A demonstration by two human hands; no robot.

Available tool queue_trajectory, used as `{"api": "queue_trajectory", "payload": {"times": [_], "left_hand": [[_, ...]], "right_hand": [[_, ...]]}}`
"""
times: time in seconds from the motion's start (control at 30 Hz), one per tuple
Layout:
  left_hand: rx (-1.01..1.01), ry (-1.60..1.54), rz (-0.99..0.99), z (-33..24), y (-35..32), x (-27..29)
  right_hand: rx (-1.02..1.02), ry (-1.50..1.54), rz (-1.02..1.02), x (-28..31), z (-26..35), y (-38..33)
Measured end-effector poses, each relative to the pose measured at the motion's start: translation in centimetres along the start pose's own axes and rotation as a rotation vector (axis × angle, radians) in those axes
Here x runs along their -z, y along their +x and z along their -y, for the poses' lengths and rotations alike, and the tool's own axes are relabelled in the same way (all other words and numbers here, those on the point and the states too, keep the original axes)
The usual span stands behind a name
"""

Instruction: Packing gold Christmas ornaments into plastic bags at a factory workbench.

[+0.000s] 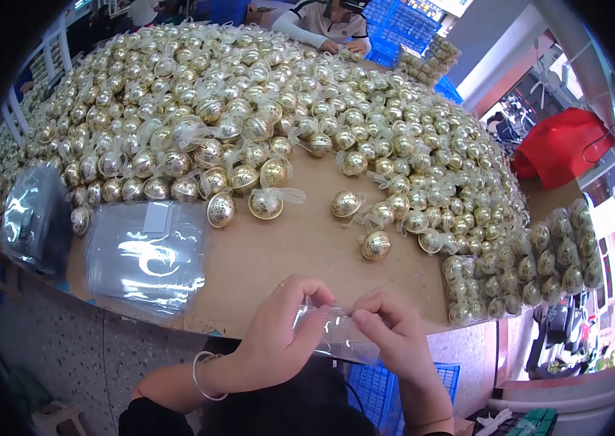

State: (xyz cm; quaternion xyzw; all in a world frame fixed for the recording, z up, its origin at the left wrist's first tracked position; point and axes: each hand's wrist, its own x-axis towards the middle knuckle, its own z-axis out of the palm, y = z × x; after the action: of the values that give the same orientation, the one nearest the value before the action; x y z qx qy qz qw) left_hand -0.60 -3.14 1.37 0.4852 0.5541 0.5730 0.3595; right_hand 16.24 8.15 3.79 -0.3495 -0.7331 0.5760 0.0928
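Observation:
My left hand [275, 340] and my right hand [393, 330] are at the table's near edge, both closed on the upper rim of a clear plastic bag [342, 341]. The bag hangs down between them, and I see nothing inside it. Beyond my hands, a few gold ball-shaped bells [376, 245] with pale ribbons lie loose on the brown tabletop [286, 251]. To the left of my hands lies a flat stack of clear plastic bags [148, 254].
A large heap of gold bells [235, 94] covers the table's far side. A second bag stack [35, 218] is at far left. Bagged bells [525, 269] stand in rows at right, near a red cloth [565, 145]. Across the table sits a person [329, 25]; a blue crate [373, 392] is below.

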Motion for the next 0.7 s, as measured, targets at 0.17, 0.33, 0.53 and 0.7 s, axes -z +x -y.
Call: {"api": "queue_trajectory", "payload": {"times": [0.17, 0.33, 0.53, 0.7], "left_hand": [[-0.434, -0.114, -0.077, 1.1, -0.6, 2.3], [-0.223, 0.882, 0.142, 2.5, -0.1, 3.2], [-0.010, 0.977, 0.201, 5.1, -0.8, 3.3], [0.026, 0.912, 0.245, 4.9, -1.2, 4.6]], "right_hand": [[0.847, -0.281, -0.220, -0.8, 1.1, -2.5], [1.038, -0.764, -0.266, -2.1, -6.1, 1.3], [0.260, -0.948, -0.899, 3.8, -7.8, 9.3], [0.024, -0.499, -0.539, 5.1, -8.9, 10.2]]}}
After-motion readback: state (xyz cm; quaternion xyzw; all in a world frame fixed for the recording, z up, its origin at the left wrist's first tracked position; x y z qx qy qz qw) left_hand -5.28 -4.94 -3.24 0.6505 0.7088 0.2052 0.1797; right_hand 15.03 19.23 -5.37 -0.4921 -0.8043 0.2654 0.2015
